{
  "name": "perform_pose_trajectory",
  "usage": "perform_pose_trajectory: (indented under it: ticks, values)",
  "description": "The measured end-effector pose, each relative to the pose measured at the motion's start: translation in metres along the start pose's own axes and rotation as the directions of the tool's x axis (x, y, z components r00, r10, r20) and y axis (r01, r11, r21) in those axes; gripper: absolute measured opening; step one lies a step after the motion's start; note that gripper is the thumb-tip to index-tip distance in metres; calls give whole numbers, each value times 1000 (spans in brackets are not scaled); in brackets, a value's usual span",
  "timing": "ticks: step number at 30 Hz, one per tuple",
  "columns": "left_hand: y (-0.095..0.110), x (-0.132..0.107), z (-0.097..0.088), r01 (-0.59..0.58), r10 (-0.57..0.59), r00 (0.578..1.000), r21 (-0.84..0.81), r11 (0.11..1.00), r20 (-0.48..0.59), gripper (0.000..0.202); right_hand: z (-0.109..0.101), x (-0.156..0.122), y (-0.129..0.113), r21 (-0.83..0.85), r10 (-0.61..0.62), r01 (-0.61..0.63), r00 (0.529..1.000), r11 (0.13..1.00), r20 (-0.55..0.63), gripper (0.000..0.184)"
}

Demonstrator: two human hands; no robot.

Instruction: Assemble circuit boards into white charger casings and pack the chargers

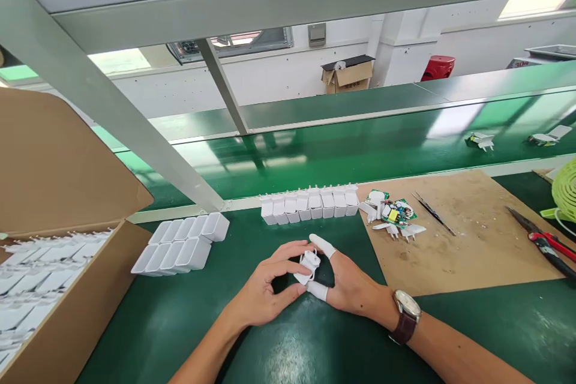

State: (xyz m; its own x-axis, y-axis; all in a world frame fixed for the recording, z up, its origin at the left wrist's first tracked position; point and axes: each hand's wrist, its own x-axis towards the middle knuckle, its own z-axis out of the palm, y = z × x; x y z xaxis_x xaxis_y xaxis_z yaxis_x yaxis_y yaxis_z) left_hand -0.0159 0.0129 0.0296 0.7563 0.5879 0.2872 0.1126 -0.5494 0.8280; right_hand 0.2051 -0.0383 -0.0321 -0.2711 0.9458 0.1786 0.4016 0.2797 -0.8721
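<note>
A small white plug-adapter housing (308, 266) is between my two hands above the green bench top. My left hand (265, 288) pinches its left side, with the thumb below and the fingers over the top. From the right, my right hand (353, 285) curls around the same piece, white finger cots on its thumb and index finger. The underside of the piece is hidden. Beyond my hands, a row of white adapter housings (310, 207) stands with lids tilted up. Open white plastic cases (184, 252) are grouped to the left.
At left stands a cardboard box (76, 306) of white parts. On a brown board (450, 258) lie circuit boards (398, 213), tweezers (434, 213) and red-handled cutters (546, 243). A metal frame post (148, 126) rises at the bench edge; behind runs a green surface (360, 150).
</note>
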Motion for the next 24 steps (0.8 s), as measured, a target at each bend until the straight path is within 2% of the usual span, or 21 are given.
perform_pose_trajectory:
  ticks: [3, 8, 12, 16, 19, 24]
  values:
    - [4, 4, 4, 4, -2, 997, 27, 1000, -77, 35, 0, 1, -1, 5, -35, 35, 999, 999, 1, 89]
    - [8, 5, 12, 0, 39, 988, 256, 967, -149, 30, -6, 4, -13, 12, 12, -12, 1000, 1000, 29, 88]
    - [7, 4, 11, -24, 73, 989, 341, 940, -131, 25, -11, 8, -23, 14, 66, -66, 997, 998, 38, 88]
    - [6, 6, 8, -46, 75, 995, 348, 936, -69, 20, -14, 9, -26, 35, 58, -61, 996, 998, 68, 85]
    - [7, 9, 6, -68, 88, 995, 336, 939, -43, 24, -13, 9, -25, 11, 83, -83, 995, 996, 62, 91]
    - [13, 13, 10, -50, 107, 987, 413, 909, -116, 29, -10, 10, -23, 0, 94, -94, 995, 996, 43, 89]
